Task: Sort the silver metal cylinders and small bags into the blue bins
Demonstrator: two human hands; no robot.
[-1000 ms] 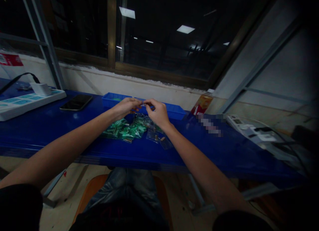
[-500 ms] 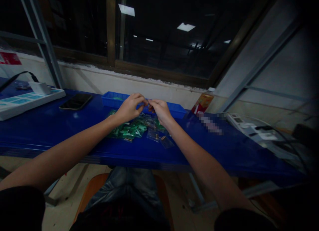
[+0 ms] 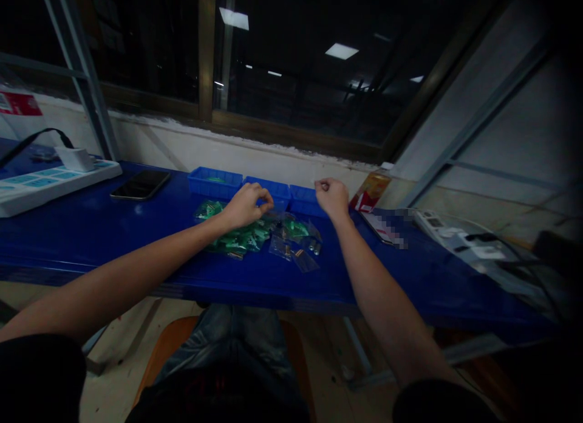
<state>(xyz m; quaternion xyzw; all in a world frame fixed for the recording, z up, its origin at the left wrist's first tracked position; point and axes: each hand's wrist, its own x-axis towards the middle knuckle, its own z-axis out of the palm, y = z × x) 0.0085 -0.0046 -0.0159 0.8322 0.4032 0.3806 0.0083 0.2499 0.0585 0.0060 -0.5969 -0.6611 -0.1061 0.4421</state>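
Observation:
My left hand is above a pile of small clear bags with green parts, its thumb and fingers pinched together; what is between them I cannot make out. My right hand hovers over the right-hand blue bin, fingers closed in a pinch, their contents too small to see. Beside the green pile lie small clear bags with metal pieces. The middle blue bin is behind my left hand. Some green parts show inside the left blue bin.
A phone and a white power strip lie on the left of the blue table. On the right are a red and gold carton, a partly blurred flat item and another power strip. A window wall runs behind.
My hands, together before, have parted. The right hand has moved right to above the right bin, while the left has moved slightly right and down over the bags.

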